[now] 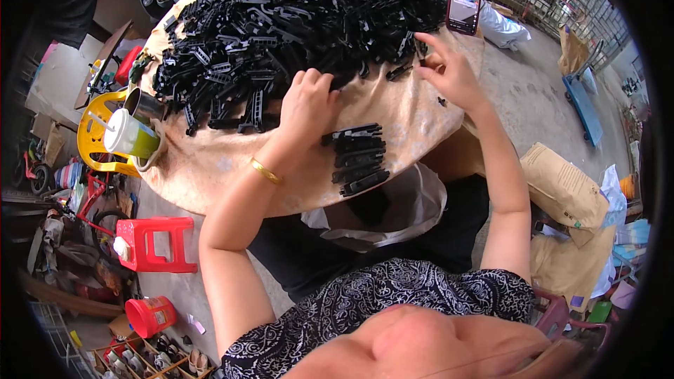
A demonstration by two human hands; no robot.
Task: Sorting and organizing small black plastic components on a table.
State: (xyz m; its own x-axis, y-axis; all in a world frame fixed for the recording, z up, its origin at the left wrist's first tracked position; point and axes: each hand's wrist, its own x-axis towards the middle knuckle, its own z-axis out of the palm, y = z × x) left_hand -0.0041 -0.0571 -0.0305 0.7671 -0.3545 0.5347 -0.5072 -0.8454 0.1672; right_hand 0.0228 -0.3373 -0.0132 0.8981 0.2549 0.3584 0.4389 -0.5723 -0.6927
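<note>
A heap of black plastic clip-like pieces [281, 21] covers the far part of a round table with a peach cloth [210, 168]. At the heap's near edge, my left hand [309, 105] has its fingers curled down among the pieces; the fingertips are hidden, so what they hold does not show. My right hand [453, 77] is at the heap's right edge, thumb and index finger apart beside a few loose black pieces [400, 71]. Between my hands and nearer to me lies a neat stack of black pieces [359, 158], laid side by side.
A phone [464, 1] stands upright at the table's right edge. Left of the table, a cup with a straw [131, 133] is by a yellow chair [95, 133]. A white bag [411, 210] hangs open at my lap. A red stool [158, 244] and paper sacks [562, 182] stand on the floor.
</note>
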